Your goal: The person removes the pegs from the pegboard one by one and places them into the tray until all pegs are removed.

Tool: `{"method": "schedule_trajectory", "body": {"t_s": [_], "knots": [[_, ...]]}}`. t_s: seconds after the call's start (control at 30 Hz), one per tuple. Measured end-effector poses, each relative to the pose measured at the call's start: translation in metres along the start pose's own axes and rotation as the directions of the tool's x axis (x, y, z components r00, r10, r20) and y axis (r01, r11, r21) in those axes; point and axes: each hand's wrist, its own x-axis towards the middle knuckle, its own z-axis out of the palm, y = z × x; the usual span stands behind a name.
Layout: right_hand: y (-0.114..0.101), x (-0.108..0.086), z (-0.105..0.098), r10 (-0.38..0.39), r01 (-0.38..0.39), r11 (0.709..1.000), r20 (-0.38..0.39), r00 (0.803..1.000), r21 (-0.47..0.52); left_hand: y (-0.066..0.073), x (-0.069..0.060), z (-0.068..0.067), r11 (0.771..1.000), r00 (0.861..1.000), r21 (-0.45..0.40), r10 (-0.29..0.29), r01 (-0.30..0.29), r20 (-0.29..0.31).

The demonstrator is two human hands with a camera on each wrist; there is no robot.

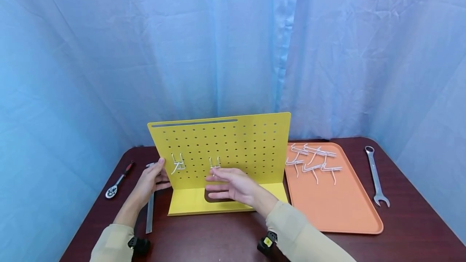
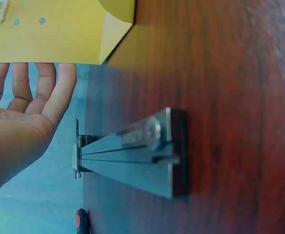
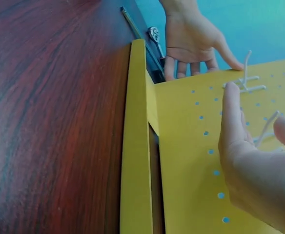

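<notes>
A yellow pegboard (image 1: pixel 233 144) with a flat foot stands upright on the table. My left hand (image 1: pixel 148 181) holds its left edge, the thumb at the front and the other fingers behind, as the right wrist view shows. Near that edge a white wire hook (image 1: pixel 178 164) hangs in the holes. A second white hook (image 1: pixel 214 164) is on the board toward the middle. My right hand (image 1: pixel 233 187) is at this second hook, thumb and fingers spread apart around it. In the right wrist view part of that hook (image 3: pixel 267 130) shows between thumb and forefinger; contact is unclear.
An orange tray (image 1: pixel 338 209) on the right bears several white hooks (image 1: pixel 313 161). A combination wrench (image 1: pixel 375 177) lies beyond it. On the left are a ratchet (image 1: pixel 118 183) and a caliper (image 2: pixel 137 156). Blue curtains (image 1: pixel 233 43) hang behind the table.
</notes>
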Motion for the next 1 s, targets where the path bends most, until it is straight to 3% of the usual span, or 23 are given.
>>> {"method": "schedule_trajectory", "body": {"t_s": [0.37,1.0], "knots": [[0.0029,0.0047,0.0017,0.016,-0.017,1.000,-0.059,0.998,-0.023,-0.0047,0.0009,-0.0009,1.000,1.000,0.025,0.000,0.000,-0.003],[-0.0040,0.0029,0.0034,0.030,-0.033,0.999,-0.093,0.995,-0.022,-0.0014,0.0021,-0.0011,1.000,1.000,0.019,0.003,-0.003,0.008]]}}
